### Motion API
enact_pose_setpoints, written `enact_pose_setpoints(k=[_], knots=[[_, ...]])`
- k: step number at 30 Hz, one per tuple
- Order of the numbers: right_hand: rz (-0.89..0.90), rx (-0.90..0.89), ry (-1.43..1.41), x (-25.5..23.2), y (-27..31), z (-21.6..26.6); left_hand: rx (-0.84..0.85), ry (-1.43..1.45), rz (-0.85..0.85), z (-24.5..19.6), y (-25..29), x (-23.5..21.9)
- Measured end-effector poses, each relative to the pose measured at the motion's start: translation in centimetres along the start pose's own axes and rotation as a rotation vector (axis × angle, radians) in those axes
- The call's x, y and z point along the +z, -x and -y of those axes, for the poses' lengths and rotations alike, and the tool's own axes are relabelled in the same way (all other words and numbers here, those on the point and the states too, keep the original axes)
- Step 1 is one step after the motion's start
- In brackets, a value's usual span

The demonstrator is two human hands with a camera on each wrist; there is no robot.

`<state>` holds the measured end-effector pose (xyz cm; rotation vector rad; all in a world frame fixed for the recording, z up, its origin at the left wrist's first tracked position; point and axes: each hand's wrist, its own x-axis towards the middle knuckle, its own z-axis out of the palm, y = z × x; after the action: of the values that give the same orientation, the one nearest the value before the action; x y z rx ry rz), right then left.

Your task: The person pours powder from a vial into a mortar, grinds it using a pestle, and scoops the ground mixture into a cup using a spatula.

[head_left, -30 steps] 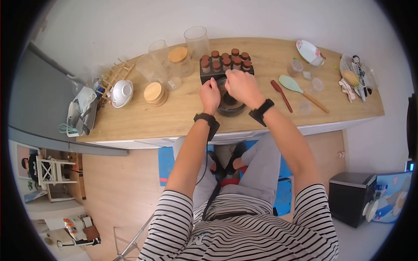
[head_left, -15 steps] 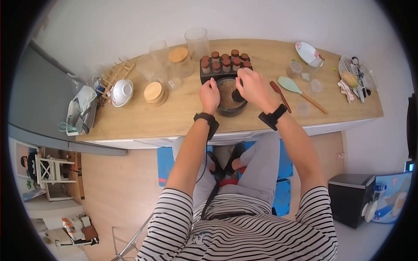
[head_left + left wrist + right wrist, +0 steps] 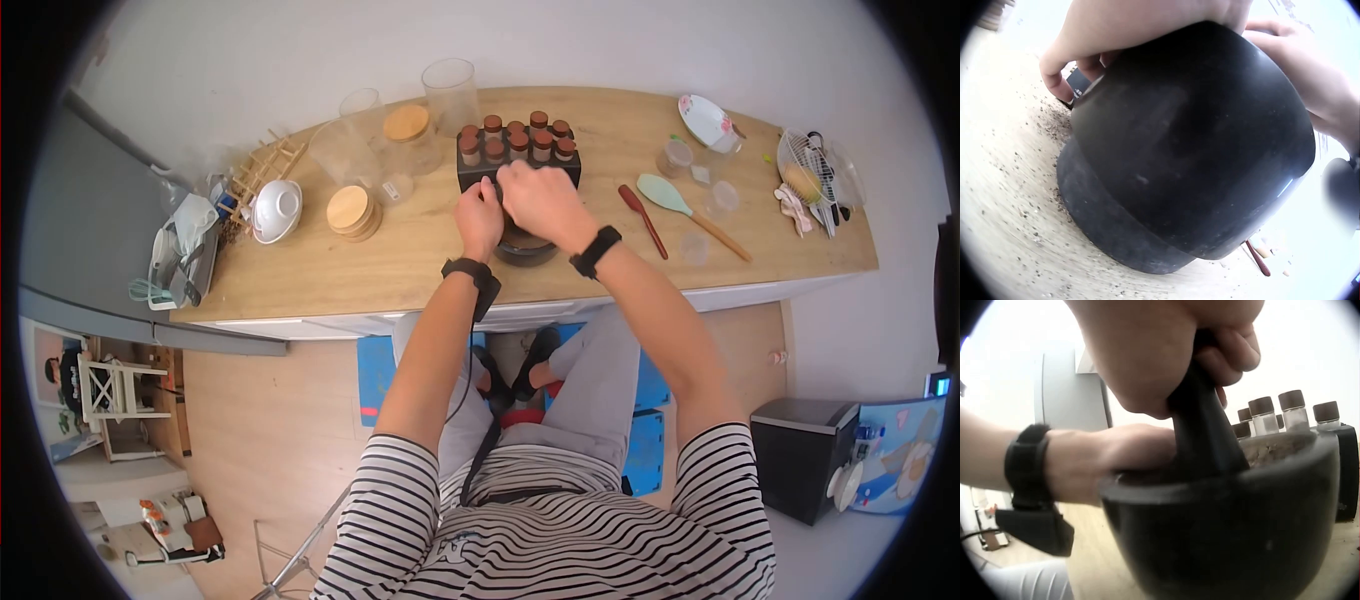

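A black stone mortar (image 3: pixel 1229 544) stands on the wooden counter, its base showing in the left wrist view. Curled about the handle of a black pestle (image 3: pixel 1207 428), my right hand (image 3: pixel 548 207) holds it leaning inside the bowl. Brown ground stuff (image 3: pixel 1275 452) lines the mortar's inner wall. My left hand (image 3: pixel 480 222) grips the mortar's rim at its left side, fingers wrapped along the outside. The pestle's lower end is hidden by the rim in the right wrist view.
Right behind the mortar is a black rack (image 3: pixel 475 177) of spice jars with brown caps. Left of it stand glass jars and a wooden-lidded jar (image 3: pixel 352 212). A red spatula (image 3: pixel 643 222) and a green spoon (image 3: pixel 665 193) lie to the right. Dark crumbs (image 3: pixel 1035 234) dot the counter.
My right hand swung with the pestle to the right side of the mortar, then back left, close beside my left hand. The left hand stayed on the rim.
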<state>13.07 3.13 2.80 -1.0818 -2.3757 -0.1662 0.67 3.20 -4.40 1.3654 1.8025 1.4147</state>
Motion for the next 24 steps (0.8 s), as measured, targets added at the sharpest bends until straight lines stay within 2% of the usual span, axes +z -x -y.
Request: enact_pose_setpoints(k=[1, 3, 5, 6, 7, 9, 11, 14, 18, 20, 23, 24], knots=[[-0.001, -0.123, -0.004, -0.3, 0.4, 0.7, -0.002, 0.042, 0.0, 0.3, 0.1, 0.1], [-0.064, -0.121, -0.052, 0.8, 1.0, 0.1, 0.012, 0.009, -0.012, -0.1, 0.2, -0.1], [-0.109, 0.253, -0.046, 1.1, 0.2, -1.2, 0.034, -0.026, -0.019, -0.2, 0.2, -0.1], [-0.004, 0.434, -0.054, 0.8, -0.2, -1.7, 0.018, -0.038, -0.012, -0.2, 0.1, -0.1], [-0.014, 0.434, -0.053, 0.5, -0.1, -2.0, 0.004, -0.049, -0.006, -0.2, 0.0, -0.1], [0.133, 0.462, -0.172, -0.8, -0.3, -2.0, 0.026, -0.031, -0.022, -0.4, 0.0, -0.1], [0.099, 0.416, -0.201, -1.4, 0.1, -1.7, 0.019, -0.012, -0.038, -0.4, 0.3, -0.1], [-0.111, 0.238, -0.162, -2.1, 1.2, -1.9, 0.021, -0.04, -0.019, -0.5, 0.2, -0.3], [-0.065, 0.122, -0.021, -2.9, 2.6, -1.5, -0.031, -0.034, 0.004, -0.7, 0.3, -0.3], [-0.085, -0.041, 0.048, -2.2, 3.0, -1.0, -0.038, -0.029, 0.001, -0.7, 0.2, -0.3], [-0.122, -0.101, 0.021, -0.7, 1.8, -0.8, -0.025, -0.041, -0.012, -0.5, 0.2, -0.1], [-0.129, -0.02, 0.016, 0.0, 1.0, -1.3, -0.011, -0.025, -0.024, -0.5, 0.1, -0.1]])
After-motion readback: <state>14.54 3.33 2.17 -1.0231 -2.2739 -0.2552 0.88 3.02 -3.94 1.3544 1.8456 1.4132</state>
